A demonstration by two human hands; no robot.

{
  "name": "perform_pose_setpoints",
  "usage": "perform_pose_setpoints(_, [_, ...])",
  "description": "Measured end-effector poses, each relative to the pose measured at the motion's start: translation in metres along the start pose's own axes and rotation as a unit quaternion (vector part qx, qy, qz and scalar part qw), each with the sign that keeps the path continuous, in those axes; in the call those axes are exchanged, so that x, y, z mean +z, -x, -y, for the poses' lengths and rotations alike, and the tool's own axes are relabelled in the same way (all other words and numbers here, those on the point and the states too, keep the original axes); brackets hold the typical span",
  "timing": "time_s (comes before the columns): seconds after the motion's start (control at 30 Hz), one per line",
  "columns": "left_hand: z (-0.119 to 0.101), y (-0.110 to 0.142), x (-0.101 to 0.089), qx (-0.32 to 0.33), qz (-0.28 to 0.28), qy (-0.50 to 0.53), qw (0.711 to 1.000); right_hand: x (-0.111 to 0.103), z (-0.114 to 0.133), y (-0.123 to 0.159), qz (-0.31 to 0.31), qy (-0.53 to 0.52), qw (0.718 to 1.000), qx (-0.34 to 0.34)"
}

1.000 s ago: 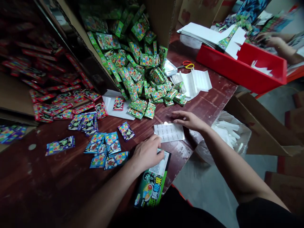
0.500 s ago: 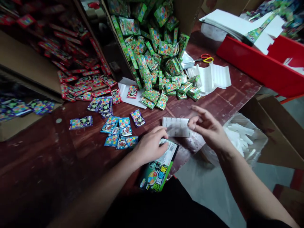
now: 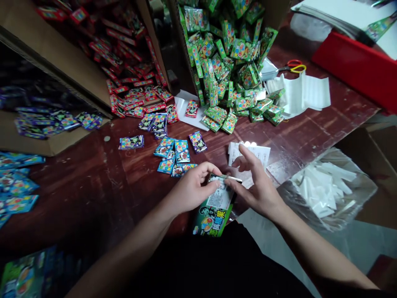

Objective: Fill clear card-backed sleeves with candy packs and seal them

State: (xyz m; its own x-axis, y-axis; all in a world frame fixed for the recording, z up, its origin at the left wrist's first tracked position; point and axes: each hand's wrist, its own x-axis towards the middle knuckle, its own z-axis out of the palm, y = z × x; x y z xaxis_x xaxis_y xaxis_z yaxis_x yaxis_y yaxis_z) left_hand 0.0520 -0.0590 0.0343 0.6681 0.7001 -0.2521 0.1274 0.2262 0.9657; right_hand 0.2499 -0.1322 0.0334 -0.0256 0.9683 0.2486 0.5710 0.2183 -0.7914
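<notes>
A flat green and black candy box [image 3: 214,213] lies at the table's near edge, its printed back with a white text panel facing up. My left hand [image 3: 197,188] grips its far end, thumb on top and fingers curled round the edge. My right hand [image 3: 259,182] is at the same end, its thumb touching the box's edge and its other fingers spread apart. Whether a sticker is under that thumb is hidden. Just beyond lies a sheet of round labels [image 3: 263,155], partly covered by my right hand.
Blue sachets [image 3: 182,151] and purple sachets [image 3: 197,141] lie left of the box. Cartons spill green packets [image 3: 229,123] and red packets [image 3: 133,103]. Scissors [image 3: 294,66] lie by white paper strips [image 3: 313,91]. A red bin [image 3: 347,68] and a bag of scraps [image 3: 325,198] are at right.
My right hand has left the label sheet and moved to the box's far end, its thumb now touching the edge. My left hand has curled round that end. The view has shifted left.
</notes>
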Motion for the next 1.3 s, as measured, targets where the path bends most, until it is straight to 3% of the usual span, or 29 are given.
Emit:
perform_pose_setpoints(0.13, [0.001,0.011,-0.003,0.009,-0.014,0.006,1.0,0.01,0.007,0.004,0.01,0.117,0.99,-0.077])
perform_pose_setpoints(0.27, [0.007,0.022,-0.012,0.009,-0.034,-0.008,0.999,0.024,0.011,-0.006,0.087,0.105,0.988,-0.068])
perform_pose_setpoints(0.37, [0.008,0.037,-0.038,0.02,-0.058,-0.041,0.997,0.028,0.012,-0.014,0.134,0.055,0.987,-0.064])
perform_pose_setpoints(0.43, [0.007,0.053,-0.061,0.019,-0.135,-0.057,0.989,0.032,0.01,-0.013,0.089,0.004,0.995,-0.037])
perform_pose_setpoints(0.5, [0.007,0.071,-0.079,0.036,-0.267,-0.009,0.963,0.039,0.008,-0.008,0.019,-0.079,0.997,0.02])
perform_pose_setpoints(0.57, [0.012,0.087,-0.083,0.072,-0.374,0.084,0.921,0.053,0.007,-0.003,-0.017,-0.184,0.979,0.084])
perform_pose_setpoints(0.63, [0.024,0.099,-0.074,0.096,-0.408,0.158,0.894,0.067,0.009,-0.003,-0.044,-0.273,0.952,0.128])
perform_pose_setpoints(0.7, [0.039,0.108,-0.061,0.087,-0.394,0.175,0.898,0.076,0.012,-0.008,-0.096,-0.318,0.933,0.141])
perform_pose_setpoints(0.77, [0.051,0.113,-0.05,0.065,-0.358,0.117,0.924,0.077,0.012,-0.017,-0.127,-0.323,0.929,0.128])
perform_pose_setpoints(0.87, [0.055,0.109,-0.044,0.055,-0.282,-0.018,0.958,0.069,0.008,-0.032,-0.037,-0.29,0.953,0.08])
perform_pose_setpoints(0.93, [0.053,0.098,-0.043,0.064,-0.229,-0.032,0.971,0.065,0.005,-0.039,0.044,-0.259,0.964,0.038])
perform_pose_setpoints(0.97, [0.051,0.092,-0.042,0.073,-0.212,-0.018,0.974,0.065,0.004,-0.04,0.056,-0.245,0.968,0.02])
perform_pose_setpoints(1.13, [0.052,0.072,-0.038,0.122,-0.221,0.022,0.967,0.076,0.0,-0.03,-0.047,-0.208,0.977,0.012])
perform_pose_setpoints(1.2, [0.056,0.072,-0.036,0.12,-0.206,0.031,0.971,0.08,-0.002,-0.021,-0.039,-0.211,0.976,0.026])
perform_pose_setpoints(1.3, [0.062,0.078,-0.039,0.079,-0.162,0.05,0.982,0.084,-0.004,-0.009,0.02,-0.199,0.979,0.037])
